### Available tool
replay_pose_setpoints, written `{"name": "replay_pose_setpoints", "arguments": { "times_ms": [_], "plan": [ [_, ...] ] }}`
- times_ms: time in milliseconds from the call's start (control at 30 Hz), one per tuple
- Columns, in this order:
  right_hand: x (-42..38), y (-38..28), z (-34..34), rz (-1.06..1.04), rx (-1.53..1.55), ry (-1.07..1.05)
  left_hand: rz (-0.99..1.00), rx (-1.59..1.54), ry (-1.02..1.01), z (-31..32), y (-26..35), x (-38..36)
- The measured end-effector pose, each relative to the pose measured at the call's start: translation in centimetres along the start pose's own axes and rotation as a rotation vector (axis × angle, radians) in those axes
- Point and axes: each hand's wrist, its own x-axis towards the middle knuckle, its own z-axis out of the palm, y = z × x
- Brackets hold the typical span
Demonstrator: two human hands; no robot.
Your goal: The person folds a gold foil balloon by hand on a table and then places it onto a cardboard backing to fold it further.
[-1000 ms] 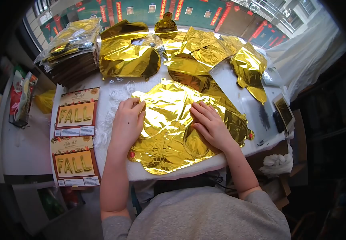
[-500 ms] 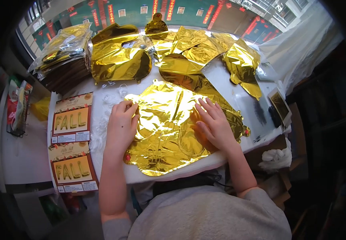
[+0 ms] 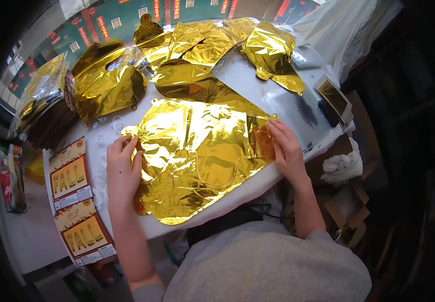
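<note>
Gold foil balloon (image 3: 197, 156), flat and uninflated, lies spread across the middle of the frame on the white table (image 3: 278, 95), its lower edge reaching the table's near rim. From the head view, the left hand (image 3: 123, 168) rests at the balloon's left edge, fingers spread and laid flat, fingertips just over the crinkled foil, gripping nothing that I can make out. The right hand (image 3: 287, 151) sits at the balloon's right edge, fingers extended and pressing down on the foil near a folded corner; it too looks open rather than clenched. Above the balloon, toward the upper middle of the frame, more gold foil pieces (image 3: 212, 45) lie heaped and overlapping, and another rounded gold shape (image 3: 106, 90) sits at the upper left. Further left, a stack of packaged foil (image 3: 41, 100) stands at the table's edge. Two printed cards reading FALL (image 3: 74, 201) lie one below the other at the lower left, just beside the left forearm. At the right edge of the table sits a small dark-framed object (image 3: 334, 98), well apart from both hands.
</note>
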Motion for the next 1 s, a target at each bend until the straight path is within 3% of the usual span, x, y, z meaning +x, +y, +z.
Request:
{"name": "replay_pose_setpoints", "arguments": {
  "times_ms": [167, 233, 467, 667, 1000],
  "plan": [
    [0.2, 2.9, -1.6, 0.163, 0.105, 0.147, -0.015, -0.009, 0.007, 0.1, -0.1, 0.1],
    [-0.1, 2.9, -1.8, 0.158, 0.016, 0.052, -0.024, -0.024, 0.003, 0.0, 0.1, 0.1],
    [-0.1, 3.1, -0.9, 0.217, 0.063, 0.097, -0.027, -0.030, -0.004, -0.1, 0.3, 0.2],
    [0.2, 3.9, -1.0, 0.138, -0.012, 0.127, -0.024, -0.039, 0.002, -0.1, 0.2, 0.2],
    [0.9, 4.3, -1.6, 0.278, -0.007, 0.025, -0.002, -0.035, 0.028, 0.2, -0.6, 0.2]
  ]
}}
